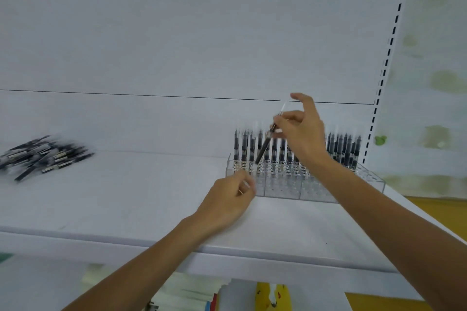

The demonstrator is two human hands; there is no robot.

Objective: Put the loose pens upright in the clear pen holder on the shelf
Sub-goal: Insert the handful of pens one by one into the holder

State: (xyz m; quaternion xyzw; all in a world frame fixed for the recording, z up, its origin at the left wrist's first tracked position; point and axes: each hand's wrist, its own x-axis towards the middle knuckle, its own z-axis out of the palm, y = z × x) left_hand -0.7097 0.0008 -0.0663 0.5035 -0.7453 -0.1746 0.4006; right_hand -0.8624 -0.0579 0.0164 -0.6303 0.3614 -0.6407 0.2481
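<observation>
A clear pen holder (283, 185) with many holes stands on the white shelf (126, 197) at the right. Several black pens (338, 146) stand upright in its back rows. My right hand (302, 131) pinches one black pen (265, 146), tilted, its lower tip just above the holder's left rows. My left hand (227, 201) rests at the holder's front left corner with its fingers curled; I cannot make out whether it holds anything. A pile of loose black pens (43, 155) lies on the shelf at the far left.
The shelf's back panel (202, 45) rises behind everything. A slotted upright (386, 63) runs down the right side. Below the shelf's front edge lie paper goods and a yellow pack (273, 296).
</observation>
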